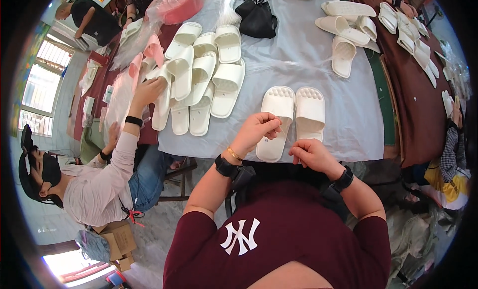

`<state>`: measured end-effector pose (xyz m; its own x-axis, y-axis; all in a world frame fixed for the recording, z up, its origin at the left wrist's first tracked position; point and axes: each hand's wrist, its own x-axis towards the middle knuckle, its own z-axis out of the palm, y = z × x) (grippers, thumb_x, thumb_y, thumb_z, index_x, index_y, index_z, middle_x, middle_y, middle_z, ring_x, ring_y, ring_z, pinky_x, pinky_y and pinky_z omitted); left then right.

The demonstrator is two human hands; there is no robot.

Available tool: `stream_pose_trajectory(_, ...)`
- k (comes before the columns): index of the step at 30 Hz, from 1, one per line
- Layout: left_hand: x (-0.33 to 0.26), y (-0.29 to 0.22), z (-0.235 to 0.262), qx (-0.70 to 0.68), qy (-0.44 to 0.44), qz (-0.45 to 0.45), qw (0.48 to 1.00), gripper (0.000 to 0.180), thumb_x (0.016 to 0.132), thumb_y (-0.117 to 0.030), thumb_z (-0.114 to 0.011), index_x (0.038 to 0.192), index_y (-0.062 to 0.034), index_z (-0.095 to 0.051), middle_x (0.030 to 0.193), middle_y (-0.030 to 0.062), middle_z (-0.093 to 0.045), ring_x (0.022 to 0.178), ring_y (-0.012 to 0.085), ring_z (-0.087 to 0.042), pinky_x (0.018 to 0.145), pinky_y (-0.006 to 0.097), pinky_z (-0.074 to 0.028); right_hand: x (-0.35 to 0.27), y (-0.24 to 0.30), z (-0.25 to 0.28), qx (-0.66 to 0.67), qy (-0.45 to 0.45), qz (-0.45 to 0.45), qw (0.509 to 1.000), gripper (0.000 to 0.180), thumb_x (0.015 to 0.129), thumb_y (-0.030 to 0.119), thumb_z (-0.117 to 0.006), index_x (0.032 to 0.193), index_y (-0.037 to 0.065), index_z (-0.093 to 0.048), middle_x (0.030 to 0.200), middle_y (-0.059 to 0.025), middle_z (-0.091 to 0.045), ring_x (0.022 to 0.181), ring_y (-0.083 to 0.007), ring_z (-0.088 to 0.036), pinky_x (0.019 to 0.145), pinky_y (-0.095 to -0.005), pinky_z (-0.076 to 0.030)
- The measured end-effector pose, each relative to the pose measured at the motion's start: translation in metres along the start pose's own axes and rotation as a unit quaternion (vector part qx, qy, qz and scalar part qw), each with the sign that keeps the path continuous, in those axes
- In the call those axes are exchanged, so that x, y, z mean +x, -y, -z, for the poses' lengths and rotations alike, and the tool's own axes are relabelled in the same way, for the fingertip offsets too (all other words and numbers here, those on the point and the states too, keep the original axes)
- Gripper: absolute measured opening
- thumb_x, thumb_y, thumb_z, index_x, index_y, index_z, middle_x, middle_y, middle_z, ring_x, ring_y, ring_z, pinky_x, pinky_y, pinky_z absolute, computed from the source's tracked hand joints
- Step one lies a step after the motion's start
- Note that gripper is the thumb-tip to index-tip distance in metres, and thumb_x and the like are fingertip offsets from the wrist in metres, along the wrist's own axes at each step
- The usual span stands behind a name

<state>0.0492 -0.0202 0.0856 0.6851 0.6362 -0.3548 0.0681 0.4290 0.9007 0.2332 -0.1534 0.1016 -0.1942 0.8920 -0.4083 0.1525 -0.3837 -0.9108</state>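
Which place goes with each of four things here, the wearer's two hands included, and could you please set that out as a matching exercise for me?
Things:
1. Left hand
2. Right hand
3. Black bag
4. Cardboard boxes

Places:
A. Near the top of the picture, on the pale sheet
B. Over the left slipper of the nearest white pair
C. Lower left of the picture, off the table
D. At the near end of the right slipper of that pair

Right pairs: 1-B, 2-D, 3-A, 4-C.
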Motion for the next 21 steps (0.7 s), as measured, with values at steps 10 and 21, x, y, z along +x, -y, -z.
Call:
stream_pose_trajectory(10, 0.033, 0.013, 0.031, 0.322, -0.2, -0.205, 0.902, 0.031, 0.086, -0.017, -0.059, 0.109, 0.0025, -0.06, 0.094, 0.0132, -0.064, 0.077, 0.0238, -0.062, 0.072, 0.033, -0.05, 0.011, -0.023, -0.02, 0.043, -0.081, -0.111, 0.99, 0.023, 0.088, 0.017, -0.052, 0.086, -0.003, -0.063, 0.067, -0.0082, -0.064, 0.047, -0.0115, -0.057, 0.042, -0.0234, -0.041)
stream_pose_trajectory(21, 0.069, 0.001, 0.03, 0.469, -0.097, -0.257, 0.839, 0.034, 0.089, -0.02, -0.054, 0.115, 0.0005, -0.059, 0.101, 0.0185, -0.064, 0.094, 0.0322, -0.06, 0.083, 0.039, -0.047, 0.059, -0.006, -0.033, 0.194, -0.161, -0.048, 0.966, 0.025, 0.09, 0.018, -0.052, 0.093, -0.005, -0.063, 0.071, -0.0102, -0.064, 0.049, -0.0126, -0.058, 0.043, -0.0236, -0.043)
